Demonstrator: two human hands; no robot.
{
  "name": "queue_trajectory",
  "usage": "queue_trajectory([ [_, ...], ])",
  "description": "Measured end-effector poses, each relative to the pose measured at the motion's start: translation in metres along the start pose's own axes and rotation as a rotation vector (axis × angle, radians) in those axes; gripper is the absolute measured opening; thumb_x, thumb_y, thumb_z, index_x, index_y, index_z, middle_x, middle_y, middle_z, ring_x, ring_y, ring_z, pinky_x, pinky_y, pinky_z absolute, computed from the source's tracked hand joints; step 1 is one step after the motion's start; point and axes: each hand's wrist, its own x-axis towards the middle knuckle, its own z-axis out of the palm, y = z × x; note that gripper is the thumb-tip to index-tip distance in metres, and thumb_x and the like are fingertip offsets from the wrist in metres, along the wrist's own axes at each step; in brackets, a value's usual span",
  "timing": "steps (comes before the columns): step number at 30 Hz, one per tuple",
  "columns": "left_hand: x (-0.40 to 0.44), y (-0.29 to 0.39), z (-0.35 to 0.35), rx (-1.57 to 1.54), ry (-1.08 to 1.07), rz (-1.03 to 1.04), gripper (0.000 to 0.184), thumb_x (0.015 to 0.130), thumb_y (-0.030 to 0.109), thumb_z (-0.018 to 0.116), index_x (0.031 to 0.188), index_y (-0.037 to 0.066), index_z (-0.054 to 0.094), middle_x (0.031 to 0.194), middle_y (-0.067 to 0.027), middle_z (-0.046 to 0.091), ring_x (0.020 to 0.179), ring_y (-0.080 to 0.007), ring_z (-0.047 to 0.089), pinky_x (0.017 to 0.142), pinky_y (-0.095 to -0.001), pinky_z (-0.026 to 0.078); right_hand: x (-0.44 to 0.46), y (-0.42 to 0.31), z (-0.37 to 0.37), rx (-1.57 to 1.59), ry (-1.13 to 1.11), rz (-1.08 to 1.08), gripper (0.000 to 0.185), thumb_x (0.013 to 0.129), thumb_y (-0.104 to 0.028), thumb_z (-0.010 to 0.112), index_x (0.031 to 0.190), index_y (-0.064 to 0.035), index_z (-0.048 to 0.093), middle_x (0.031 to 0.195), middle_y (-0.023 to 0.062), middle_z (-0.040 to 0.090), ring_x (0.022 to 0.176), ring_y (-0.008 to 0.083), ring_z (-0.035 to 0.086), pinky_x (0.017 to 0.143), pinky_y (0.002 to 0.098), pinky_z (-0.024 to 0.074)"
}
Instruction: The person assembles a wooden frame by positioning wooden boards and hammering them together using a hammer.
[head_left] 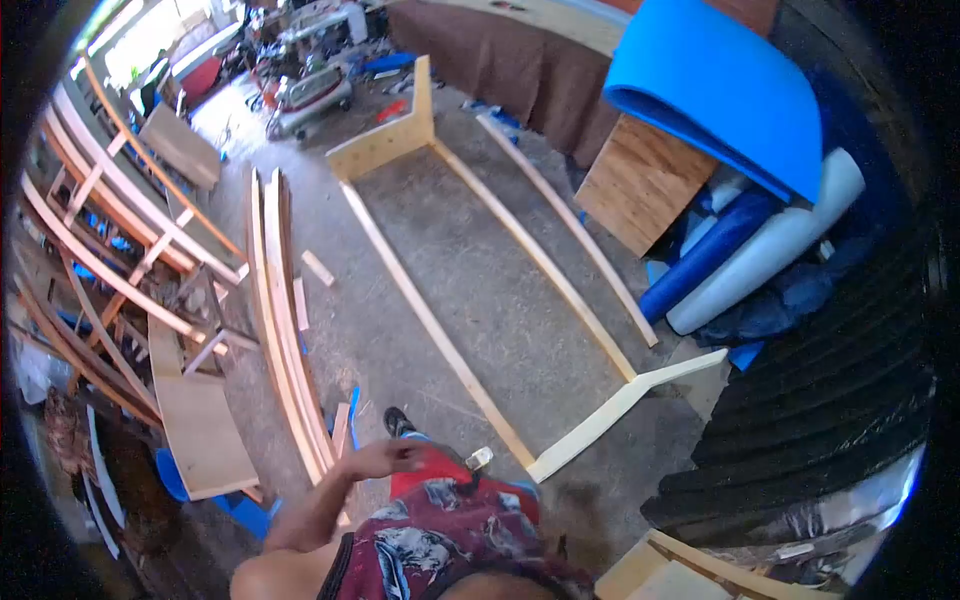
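Observation:
My left hand [388, 458] is in front of my waist, over the red shorts, with its fingers loosely extended and nothing visible in them. A small pale, shiny object [481, 458] sits at my waist, just right of that hand; its kind is unclear. My right hand does not show. On the floor ahead lies a wooden frame: a left rail [430, 315] and a right rail [530, 260] run between an angled far end piece [385, 145] and an angled near end piece [585, 435]. A loose wood strip [570, 230] lies beyond the right rail.
Long boards [280, 310] lie on the floor at left, beside a rack of lumber [130, 220]. At right are a folded blue foam sheet [715, 90], a plywood piece [645, 185], rolls [770, 240] and black corrugated material [820, 430]. Clutter and equipment [310, 95] stand at the back.

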Motion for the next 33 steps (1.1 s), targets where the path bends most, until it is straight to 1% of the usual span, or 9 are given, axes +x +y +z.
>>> queue_trajectory([
  [2, -0.016, 0.053, -0.007, -0.398, -0.319, 0.386, 0.05, 0.088, 0.02, 0.064, 0.132, 0.002, 0.048, 0.114, -0.0115, 0.058, 0.107, -0.0204, 0.053, 0.095, -0.0369, 0.043, -0.01, -0.025, -0.004, -0.062, -0.029, 0.065, 0.056, 0.091, -0.057, 0.049, 0.077, -0.0043, 0.06, 0.062, 0.0087, 0.059, 0.053, 0.023, 0.059, 0.051, 0.038, 0.047],
  [4, -0.044, 0.116, -0.049, -0.226, -0.787, 1.019, 0.036, 0.084, 0.014, 0.064, 0.117, 0.002, 0.057, 0.113, -0.0162, 0.056, 0.108, -0.0273, 0.051, 0.094, -0.0435, 0.041, -0.018, -0.067, -0.003, -0.11, -0.128, 0.172, 0.058, 0.09, -0.059, 0.049, 0.075, -0.0036, 0.059, 0.059, 0.0089, 0.058, 0.051, 0.0231, 0.059, 0.051, 0.0379, 0.0464],
  [7, -0.062, 0.133, -0.129, -0.065, -0.919, 1.247, 0.019, 0.079, 0.009, 0.062, 0.098, 0.003, 0.06, 0.113, -0.021, 0.053, 0.111, -0.0354, 0.047, 0.093, -0.0483, 0.038, -0.025, -0.138, -0.002, -0.139, -0.283, 0.358, 0.062, 0.09, -0.06, 0.048, 0.071, -0.0027, 0.059, 0.055, 0.0093, 0.057, 0.047, 0.0231, 0.057, 0.05, 0.0377, 0.0454],
  [8, -0.07, 0.14, -0.16, -0.016, -0.924, 1.2, 0.01, 0.077, 0.006, 0.062, 0.086, 0.004, 0.059, 0.1, -0.019, 0.057, 0.1, -0.035, 0.054, 0.086, -0.0452, 0.043, -0.017, -0.133, 0.02, -0.154, 0.099, 0.035, 0.064, 0.091, -0.061, 0.045, 0.074, -0.0014, 0.06, 0.056, 0.0099, 0.058, 0.05, 0.0241, 0.059, 0.053, 0.0389, 0.0467],
  [12, -0.106, 0.164, -0.233, 0.192, -0.107, 0.966, 0.01, 0.081, 0.009, 0.064, 0.088, 0.001, 0.063, 0.084, -0.0134, 0.064, 0.074, -0.0274, 0.062, 0.065, -0.0354, 0.047, -0.095, -0.288, 0.055, -0.317, 0.216, -0.007, 0.062, 0.094, -0.058, 0.04, 0.076, -0.0021, 0.062, 0.056, 0.0101, 0.057, 0.052, 0.0245, 0.06, 0.055, 0.0395, 0.0467],
  [15, -0.089, 0.171, -0.27, -0.062, 0.01, 0.897, 0.012, 0.087, 0.01, 0.06, 0.092, -0.002, 0.062, 0.069, -0.0138, 0.058, 0.064, -0.031, 0.06, 0.059, -0.0379, 0.047, -0.1, -0.317, 0.071, -0.262, 0.233, -0.018, 0.056, 0.096, -0.053, 0.04, 0.074, -0.0059, 0.061, 0.051, 0.0042, 0.051, 0.05, 0.0211, 0.053, 0.052, 0.0378, 0.0409],
  [16, -0.081, 0.184, -0.279, -0.224, -0.062, 0.837, 0.018, 0.088, 0.014, 0.065, 0.078, -0.001, 0.065, 0.088, -0.0167, 0.064, 0.078, -0.0257, 0.065, 0.07, -0.035, 0.05, -0.071, -0.309, 0.076, -0.203, 0.222, -0.089, 0.055, 0.095, -0.053, 0.04, 0.075, -0.0059, 0.061, 0.049, 0.0047, 0.049, 0.049, 0.0218, 0.052, 0.053, 0.0379, 0.042],
  [23, 0.024, 0.265, -0.297, -0.957, -0.082, 1.097, 0.015, 0.087, 0.011, 0.063, 0.075, 0.003, 0.065, 0.083, -0.0154, 0.063, 0.074, -0.0258, 0.063, 0.069, -0.0357, 0.05, 0.018, -0.349, 0.013, -0.558, -0.054, -0.161, 0.051, 0.094, -0.047, 0.047, 0.081, 0.0002, 0.062, 0.063, 0.0149, 0.06, 0.055, 0.0277, 0.06, 0.054, 0.0406, 0.0463],
  [33, 0.202, 0.39, -0.365, -1.234, 0.079, 1.293, 0.027, 0.087, 0.02, 0.058, 0.063, 0.006, 0.057, 0.067, -0.0146, 0.059, 0.058, -0.0301, 0.056, 0.056, -0.0388, 0.047, 0.199, -0.732, -0.251, -1.315, -0.031, -0.23, 0.049, 0.093, -0.044, 0.049, 0.086, 0.0014, 0.065, 0.066, 0.02, 0.062, 0.054, 0.0362, 0.061, 0.056, 0.0474, 0.0488],
])
